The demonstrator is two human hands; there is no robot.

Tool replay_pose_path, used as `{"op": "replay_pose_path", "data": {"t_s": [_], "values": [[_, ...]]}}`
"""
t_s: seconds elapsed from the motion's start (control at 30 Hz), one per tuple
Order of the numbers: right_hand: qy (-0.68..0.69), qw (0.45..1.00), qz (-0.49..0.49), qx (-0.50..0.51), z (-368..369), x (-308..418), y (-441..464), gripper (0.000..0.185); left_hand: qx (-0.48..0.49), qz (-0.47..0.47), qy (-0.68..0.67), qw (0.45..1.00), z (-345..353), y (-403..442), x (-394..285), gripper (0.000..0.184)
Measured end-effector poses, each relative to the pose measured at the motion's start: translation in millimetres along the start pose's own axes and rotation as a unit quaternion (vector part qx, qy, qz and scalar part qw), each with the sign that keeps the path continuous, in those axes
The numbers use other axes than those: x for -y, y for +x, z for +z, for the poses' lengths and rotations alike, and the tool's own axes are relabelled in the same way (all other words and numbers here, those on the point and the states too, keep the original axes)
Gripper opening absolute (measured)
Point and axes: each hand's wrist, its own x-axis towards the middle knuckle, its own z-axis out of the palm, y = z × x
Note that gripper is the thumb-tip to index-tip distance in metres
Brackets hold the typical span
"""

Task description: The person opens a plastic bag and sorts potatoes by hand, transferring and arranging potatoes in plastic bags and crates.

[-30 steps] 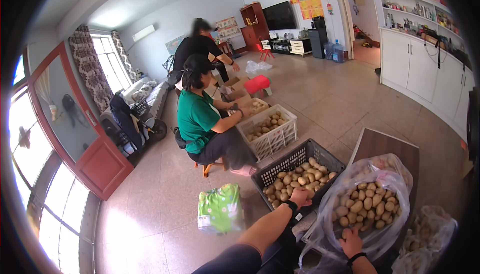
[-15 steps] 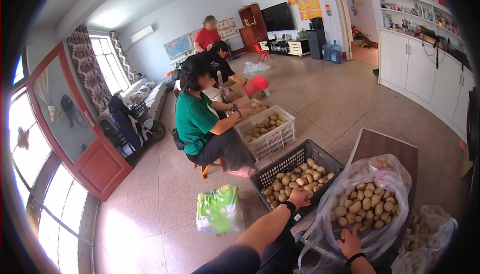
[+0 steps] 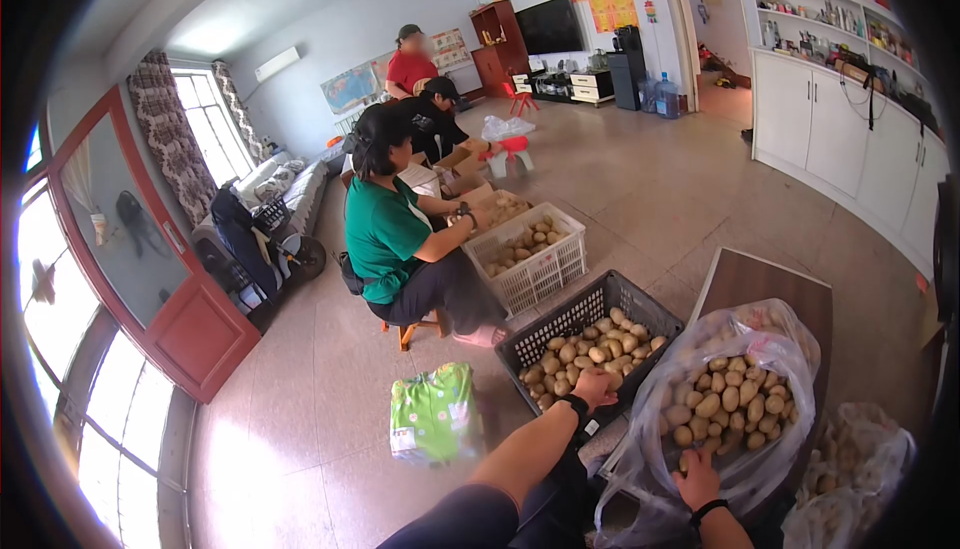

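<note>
My left hand [image 3: 597,387], with a black band on the wrist, is at the near edge of a black plastic crate [image 3: 640,404] filled with potatoes [image 3: 590,349]. Its fingers are curled over the potatoes, and what they hold is hidden. To the right, a clear plastic bag [image 3: 650,449] lies open on a dark wooden board or low table [image 3: 765,284], with many potatoes [image 3: 735,399] inside. At the bag's near left side, my right hand [image 3: 698,477] has its fingers closed around a potato, which shows only in part.
Beyond the crate, a person in green [image 3: 390,239] sits by a white crate [image 3: 540,284] of potatoes. Two more people are behind. A green package [image 3: 435,414] lies on the floor at left. Another bag of potatoes [image 3: 850,469] stands at lower right.
My left hand has drawn slightly down and toward the crate's near edge. My right hand has barely shifted. The person in black behind has raised their head and moved their arm by the red-topped stool.
</note>
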Motion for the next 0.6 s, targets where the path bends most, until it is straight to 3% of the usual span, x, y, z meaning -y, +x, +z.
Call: {"op": "replay_pose_path", "data": {"t_s": [0.03,0.1,0.13,0.17,0.43,0.5,0.6], "values": [[0.001,1.000,-0.004,-0.009,1,-1,0,0.049,0.034,0.155,0.147,0.976,-7,2,6,0.025],[0.001,1.000,-0.006,-0.014,3,-2,-2,0.049,0.068,0.300,0.285,0.908,-10,10,18,0.025],[0.000,1.000,-0.013,-0.027,3,-1,-2,0.048,0.031,0.155,0.152,0.976,1,-2,2,0.025],[-0.002,0.999,-0.021,-0.039,3,0,-2,0.048,-0.008,0.002,0.014,1.000,7,-10,-9,0.025],[0.014,0.999,-0.023,-0.039,2,1,0,0.048,0.006,0.052,0.100,0.994,4,-5,-9,0.027],[0.014,0.999,-0.015,-0.024,-1,3,-1,0.047,-0.024,-0.021,0.008,0.999,8,-7,-11,0.027],[0.007,1.000,-0.002,-0.008,-2,5,-2,0.047,-0.018,-0.012,0.017,1.000,9,-13,-14,0.027]]}}
